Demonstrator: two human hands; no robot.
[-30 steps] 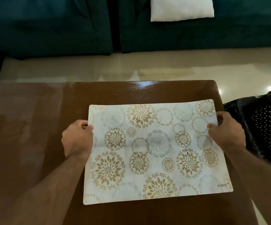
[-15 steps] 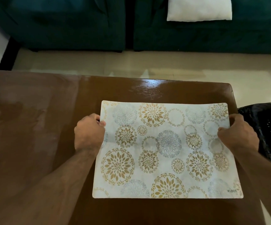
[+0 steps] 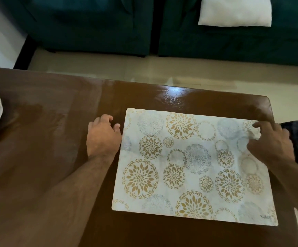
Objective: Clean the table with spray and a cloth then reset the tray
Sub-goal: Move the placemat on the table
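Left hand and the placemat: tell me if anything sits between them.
Nothing visible does. The left hand rests open on the bare table just beside the placemat, its left edge unobstructed.

the brown wooden table (image 3: pixel 55 157) looks glossy, with faint wipe streaks across its left part. a white placemat (image 3: pixel 194 166) with gold and grey floral circles lies flat on its right end.

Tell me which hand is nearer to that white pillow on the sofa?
Right. The right hand rests on the placemat's far right corner, roughly below the pillow; the left hand sits off the placemat's left edge, farther away.
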